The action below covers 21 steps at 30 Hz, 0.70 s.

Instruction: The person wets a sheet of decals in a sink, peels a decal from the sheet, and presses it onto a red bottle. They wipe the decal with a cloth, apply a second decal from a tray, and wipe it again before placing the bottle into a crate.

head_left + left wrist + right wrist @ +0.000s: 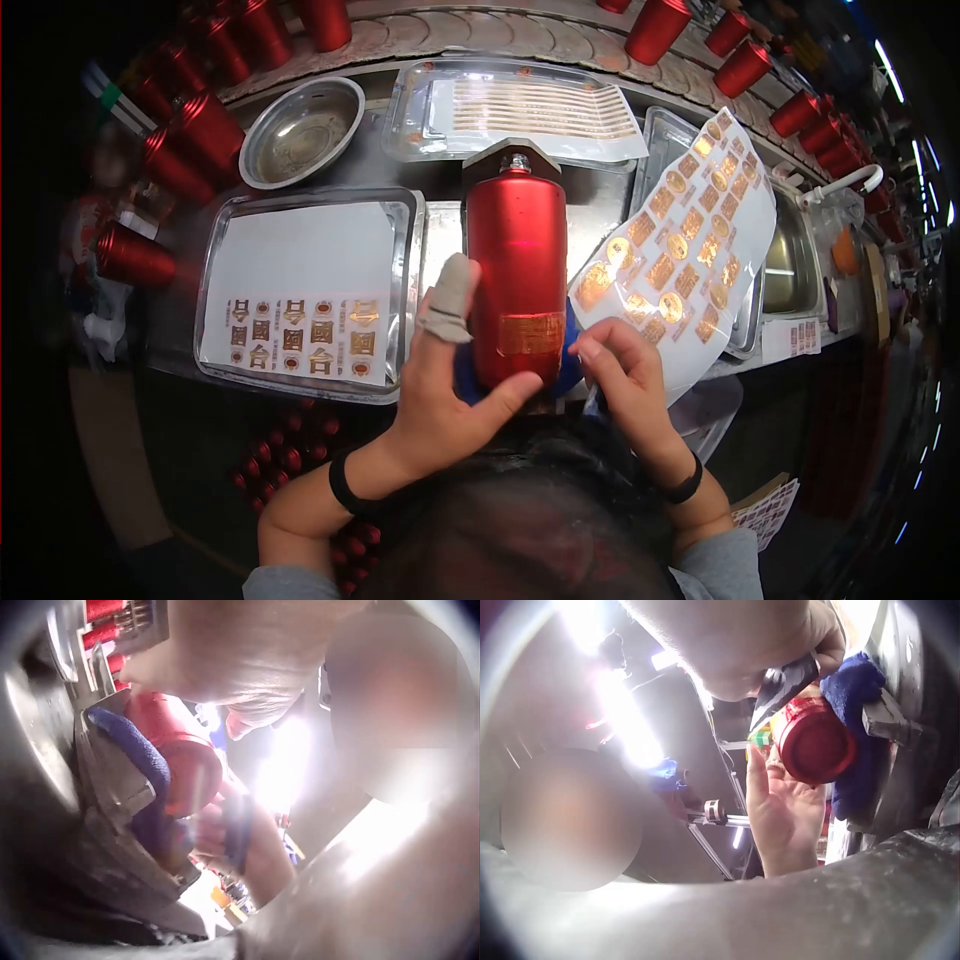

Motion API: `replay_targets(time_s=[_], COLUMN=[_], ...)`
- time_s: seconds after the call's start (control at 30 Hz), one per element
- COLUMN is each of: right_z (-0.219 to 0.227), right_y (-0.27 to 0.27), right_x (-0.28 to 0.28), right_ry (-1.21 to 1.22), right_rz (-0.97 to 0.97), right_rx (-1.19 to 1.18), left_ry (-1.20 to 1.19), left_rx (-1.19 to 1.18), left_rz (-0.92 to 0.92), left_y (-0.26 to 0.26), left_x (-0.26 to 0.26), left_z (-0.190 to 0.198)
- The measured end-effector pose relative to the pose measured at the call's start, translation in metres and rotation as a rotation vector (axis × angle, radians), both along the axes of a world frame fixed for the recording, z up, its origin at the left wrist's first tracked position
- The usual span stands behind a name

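Note:
A red bottle (517, 240) lies on a stand padded with blue cloth (570, 362), its neck away from the person. Near its base is a gold label (531, 334). The left hand (435, 385) rests along the bottle's left side, fingers fairly straight, one in a pale finger cover, thumb stretched toward the base. At the bottle's lower right, the right hand (625, 385) has thumb and forefinger together; in the right wrist view it pinches a thin dark piece (784, 691) beside the bottle's base (815, 745).
A tray (415, 250) with a sheet of gold and red labels lies left, a metal bowl (303, 133) behind it. Another tray (405, 110) with a striped sheet is at the back. A large gold label sheet (690, 230) lies right, beside a sink (790, 255). More red bottles (657, 30) surround the bench.

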State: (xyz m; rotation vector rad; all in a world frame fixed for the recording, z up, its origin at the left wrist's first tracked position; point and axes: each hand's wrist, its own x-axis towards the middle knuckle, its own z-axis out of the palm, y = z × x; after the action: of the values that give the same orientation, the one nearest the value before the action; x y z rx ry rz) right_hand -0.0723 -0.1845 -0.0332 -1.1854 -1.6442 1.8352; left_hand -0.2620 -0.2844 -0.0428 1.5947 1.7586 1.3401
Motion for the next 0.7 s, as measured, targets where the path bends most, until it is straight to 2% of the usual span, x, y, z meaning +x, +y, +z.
replay_targets(time_s=[0.03, 0.13, 0.3, 0.53, 0.7], right_z=[-0.004, -0.018, -0.021, -0.019, -0.017], right_y=[0.0, 0.002, 0.006, 0.008, 0.01], right_x=[-0.005, -0.017, -0.02, -0.021, -0.021], right_ry=[0.047, 0.081, 0.051, 0.087, 0.077], right_rz=[-0.044, -0.088, -0.053, -0.037, -0.015], right_rx=[0.012, 0.061, 0.116, 0.051, 0.065], left_ry=[-0.269, -0.717, -0.693, -0.646, -0.711], left_rx=[-0.016, -0.084, -0.048, -0.005, -0.04], left_rz=[0.041, -0.008, -0.028, -0.046, -0.041], left_y=[0.004, 0.019, 0.021, 0.02, 0.02], left_x=[0.003, 0.005, 0.007, 0.005, 0.003], left_z=[-0.009, -0.012, -0.016, -0.015, -0.013])
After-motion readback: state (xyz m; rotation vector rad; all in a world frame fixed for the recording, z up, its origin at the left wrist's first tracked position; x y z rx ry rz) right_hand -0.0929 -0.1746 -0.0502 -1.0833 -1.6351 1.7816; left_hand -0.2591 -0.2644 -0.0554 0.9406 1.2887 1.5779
